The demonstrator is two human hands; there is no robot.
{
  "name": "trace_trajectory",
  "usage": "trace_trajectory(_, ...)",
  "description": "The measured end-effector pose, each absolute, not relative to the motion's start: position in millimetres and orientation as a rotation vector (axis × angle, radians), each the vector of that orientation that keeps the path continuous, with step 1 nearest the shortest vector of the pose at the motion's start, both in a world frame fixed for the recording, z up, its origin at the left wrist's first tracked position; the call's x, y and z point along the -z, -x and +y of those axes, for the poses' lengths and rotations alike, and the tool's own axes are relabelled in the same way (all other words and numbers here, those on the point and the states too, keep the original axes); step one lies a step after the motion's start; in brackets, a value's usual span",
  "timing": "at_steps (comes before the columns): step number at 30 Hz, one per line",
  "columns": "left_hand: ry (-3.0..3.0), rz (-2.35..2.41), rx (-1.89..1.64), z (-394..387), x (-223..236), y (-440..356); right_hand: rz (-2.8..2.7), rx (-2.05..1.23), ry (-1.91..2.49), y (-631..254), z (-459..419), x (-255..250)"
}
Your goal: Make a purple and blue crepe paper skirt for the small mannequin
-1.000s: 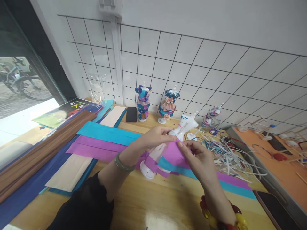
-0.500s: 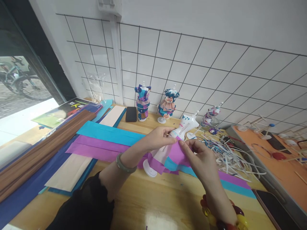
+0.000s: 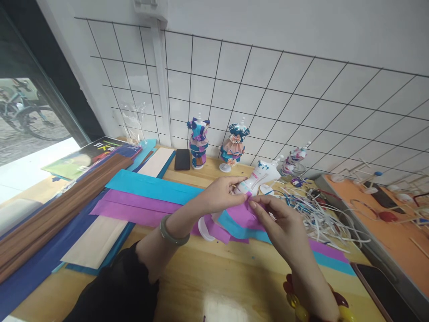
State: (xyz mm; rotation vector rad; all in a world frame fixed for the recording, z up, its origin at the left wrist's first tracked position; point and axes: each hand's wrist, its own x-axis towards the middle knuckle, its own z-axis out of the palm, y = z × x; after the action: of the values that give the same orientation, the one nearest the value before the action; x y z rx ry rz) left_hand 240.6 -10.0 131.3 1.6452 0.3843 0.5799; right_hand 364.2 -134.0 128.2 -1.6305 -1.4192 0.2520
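A small white dress form (image 3: 264, 172) leans to the right in front of me, its round base (image 3: 206, 229) lifted at the lower left. My left hand (image 3: 221, 193) is closed around its waist, the thumb pressing the paper's upper edge against it. A layered purple and blue crepe paper strip (image 3: 237, 225) wraps the skirt part and trails off to the right. My right hand (image 3: 281, 219) pinches the gathered purple edge close to the left thumb. Its other fingertips are partly hidden.
Decorated dress forms (image 3: 199, 143) stand along the grid wall. Crepe paper sheets (image 3: 157, 185) cover the left side. White strips (image 3: 321, 219) lie tangled at right, beside an orange tray (image 3: 385, 219). Phones lie at the back (image 3: 182, 159) and the right edge (image 3: 385, 286).
The blue and purple paper now reaches further left across the skirt, covering pale area seen before. The dress form has tilted slightly more to the right. Both hands stay at the waist.
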Motion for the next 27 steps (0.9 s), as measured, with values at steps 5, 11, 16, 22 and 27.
trace_trajectory(5,-1.671,0.331,-0.595,-10.1,-131.0,-240.0,-1.389,-0.252,1.618,-366.0,-134.1,-128.4)
trace_trajectory(11,-1.641,0.312,-0.615,-9.1,-127.3,-240.6,-1.216,-0.366,1.634,-364.3,-133.7,-128.2)
trace_trajectory(16,-1.57,0.253,-0.594,-9.9,-127.6,-240.6,-1.167,-0.371,1.615,-362.6,-133.0,-127.7)
trace_trajectory(22,-1.539,0.24,-0.555,-10.4,-128.2,-239.7,-1.146,-0.347,1.593,-364.0,-131.9,-126.2)
trace_trajectory(27,-1.532,0.243,-0.552,-10.3,-127.4,-240.6,-1.154,-0.343,1.599,-363.4,-133.0,-127.8)
